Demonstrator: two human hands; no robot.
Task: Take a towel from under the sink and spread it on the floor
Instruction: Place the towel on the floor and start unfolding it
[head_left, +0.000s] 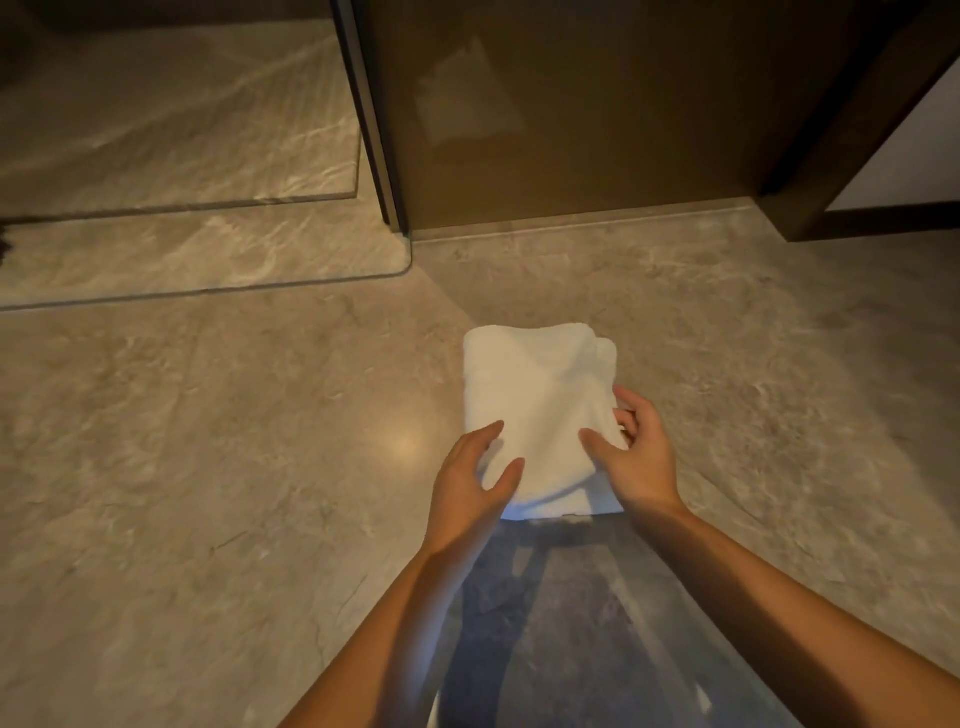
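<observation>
A white towel (540, 400), still folded into a thick rectangle, is held out in front of me above the marble floor (208, 467). My left hand (475, 478) grips its near left corner, thumb on top. My right hand (636, 457) holds the near right edge, with fingers curled around the side and the thumb pressing on top. The towel's far end points toward the brown wall panel. The sink is not in view.
A glossy brown wall panel (597, 114) and a dark door frame (831, 156) stand ahead. A glass shower screen (374, 130) with a raised marble threshold (182, 260) lies to the left. My legs (561, 623) show below the towel.
</observation>
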